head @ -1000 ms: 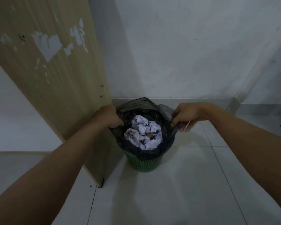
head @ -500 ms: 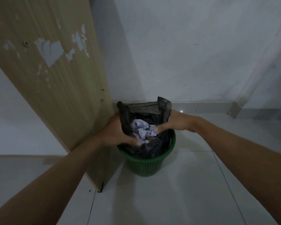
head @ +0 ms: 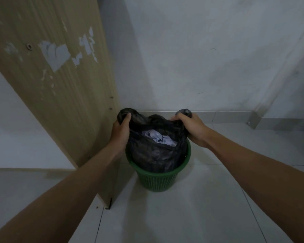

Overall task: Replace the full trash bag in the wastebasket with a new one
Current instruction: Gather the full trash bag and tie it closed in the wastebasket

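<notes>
The two top corners of the thin black plastic trash bag [head: 156, 155] are being gripped, one bunched in the left hand [head: 121, 131], one in the right hand [head: 191, 128], the hands held apart. The bag, with crumpled white paper [head: 159, 138] showing inside, is still sitting in the round green slatted plastic wastebasket [head: 158, 178], which stands beside the tall wooden panel [head: 60, 85] on the left. Judged step: removal of the full bag. A straight upward lift is being called for next.

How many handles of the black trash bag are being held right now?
2. The left hand grips one handle beside the wooden panel; the right hand grips the other handle. The trash bag sits in the green wastebasket.
</notes>
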